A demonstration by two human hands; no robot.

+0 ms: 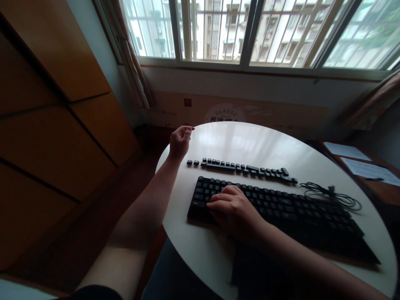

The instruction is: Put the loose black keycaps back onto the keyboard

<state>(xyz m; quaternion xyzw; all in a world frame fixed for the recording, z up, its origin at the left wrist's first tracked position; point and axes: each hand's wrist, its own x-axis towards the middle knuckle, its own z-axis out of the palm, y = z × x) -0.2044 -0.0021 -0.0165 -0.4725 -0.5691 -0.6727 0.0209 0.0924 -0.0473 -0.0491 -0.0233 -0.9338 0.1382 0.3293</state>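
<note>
A black keyboard (281,212) lies across a round white table (250,146). My right hand (233,210) rests on the keyboard's left end, fingers curled down onto the keys. Behind the keyboard runs a row of loose black keycaps (240,167). My left hand (180,141) hovers at the table's far left edge, fingers pinched together; whether anything is in them I cannot make out. The keyboard's coiled cable (331,193) lies at the right.
Wooden cabinets (56,125) stand along the left. A barred window (250,29) and curtains are behind the table. Papers (365,166) lie on a surface at the right. Dark floor shows left of the table.
</note>
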